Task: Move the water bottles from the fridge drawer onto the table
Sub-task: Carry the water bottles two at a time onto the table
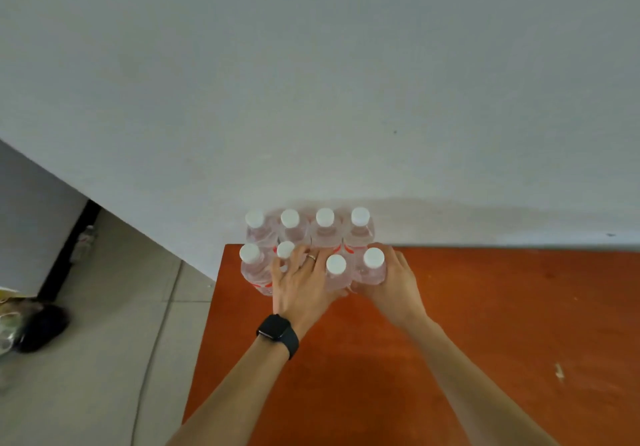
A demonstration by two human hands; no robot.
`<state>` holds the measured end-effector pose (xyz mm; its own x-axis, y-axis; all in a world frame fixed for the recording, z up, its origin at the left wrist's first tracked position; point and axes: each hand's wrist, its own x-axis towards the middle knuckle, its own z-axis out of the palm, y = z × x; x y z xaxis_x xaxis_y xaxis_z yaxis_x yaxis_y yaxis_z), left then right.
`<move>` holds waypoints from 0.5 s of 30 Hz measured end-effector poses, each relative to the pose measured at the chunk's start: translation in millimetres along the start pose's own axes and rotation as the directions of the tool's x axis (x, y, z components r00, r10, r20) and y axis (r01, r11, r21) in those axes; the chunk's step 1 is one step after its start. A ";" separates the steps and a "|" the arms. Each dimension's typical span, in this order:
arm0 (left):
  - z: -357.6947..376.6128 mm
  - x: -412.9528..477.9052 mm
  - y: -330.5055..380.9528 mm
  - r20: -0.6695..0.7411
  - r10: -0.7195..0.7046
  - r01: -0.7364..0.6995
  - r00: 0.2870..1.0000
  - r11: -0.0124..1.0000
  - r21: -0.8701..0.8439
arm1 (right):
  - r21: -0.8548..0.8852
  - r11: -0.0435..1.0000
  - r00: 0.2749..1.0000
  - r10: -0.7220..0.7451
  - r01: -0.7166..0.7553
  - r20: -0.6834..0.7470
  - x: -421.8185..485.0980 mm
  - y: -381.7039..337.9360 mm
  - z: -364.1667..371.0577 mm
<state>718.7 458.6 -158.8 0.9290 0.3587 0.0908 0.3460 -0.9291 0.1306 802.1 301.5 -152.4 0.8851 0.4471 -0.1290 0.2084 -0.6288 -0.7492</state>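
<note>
The left hand lies spread and flat against the front row of the water bottles, its fingers reaching between the caps, a ring on one finger and a black watch on the wrist. It presses on the bottles rather than closing around any one. The right hand wraps around the bottle at the right end of the front row, thumb and fingers closed on its body below the white cap. The eight bottles stand upright in two rows of four, touching one another, at the far left corner of the orange tabletop, the back row against the white wall. Left of the tabletop is a pale tiled floor, where a blurred dark object lies well apart from the bottles.
</note>
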 end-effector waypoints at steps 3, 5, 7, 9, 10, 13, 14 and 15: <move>3.9 -2.2 -1.7 -0.069 -0.002 0.000 0.998 1.000 -0.030 | 0.019 1.000 1.000 -0.021 0.021 0.003 1.8 2.4 4.0; -1.6 -2.3 -2.0 -0.092 0.011 -0.014 0.996 0.999 -0.034 | 0.076 0.997 1.000 0.007 -0.007 0.007 2.3 5.1 5.9; -11.7 0.7 -4.9 -0.090 0.068 -0.066 0.994 0.997 0.025 | 0.138 0.989 0.998 0.056 -0.057 0.008 0.8 6.3 6.9; -22.6 7.1 -10.0 -0.055 0.135 -0.129 0.989 0.987 0.094 | 0.185 0.977 0.995 0.100 -0.102 0.018 0.2 8.0 8.3; -26.7 10.7 -12.2 -0.037 0.155 -0.149 0.987 0.981 0.127 | 0.185 0.977 0.994 0.102 -0.107 0.032 0.3 9.2 8.4; -34.3 19.8 -13.6 -0.001 0.198 -0.194 0.980 0.963 0.185 | 0.192 0.975 0.990 0.089 -0.109 0.109 0.3 13.1 9.6; -35.5 21.5 -13.2 -0.002 0.207 -0.203 0.978 0.961 0.187 | 0.208 0.971 0.988 0.091 -0.115 0.125 -0.5 14.1 9.7; -35.8 22.8 -12.8 -0.004 0.212 -0.208 0.977 0.961 0.182 | 0.222 0.968 0.988 0.089 -0.116 0.127 -1.4 15.2 9.7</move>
<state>730.7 481.9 -123.0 0.9807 0.1539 0.1204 0.1634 -0.9838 -0.0733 800.0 297.5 -169.9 0.8398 0.4671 -0.2767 0.0071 -0.5191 -0.8547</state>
